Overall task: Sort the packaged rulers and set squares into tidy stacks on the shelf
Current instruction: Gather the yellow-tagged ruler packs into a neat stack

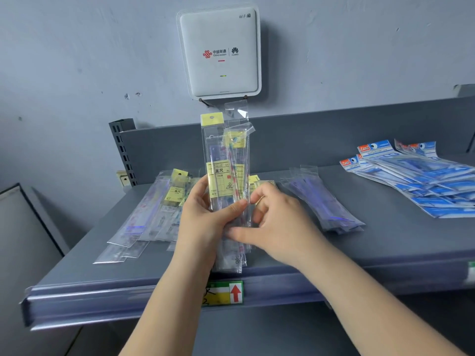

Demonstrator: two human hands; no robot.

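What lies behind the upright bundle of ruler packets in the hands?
Behind the clear yellow-labelled ruler packets, more yellow-carded packets peek out on the grey metal shelf; the white wall router sits above. Whatever lies directly behind stays covered.

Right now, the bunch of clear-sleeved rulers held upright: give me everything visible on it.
The bunch of clear plastic-sleeved rulers with yellow labels stands near upright above the grey metal shelf, sleeve tops uneven and fanned. The front sleeve has a yellow header with a hang hole and a yellow label reading 20CM. The left hand grips the lower part, thumb across the front; the right hand pinches the right edge. The bottom ends overhang the shelf's front lip.
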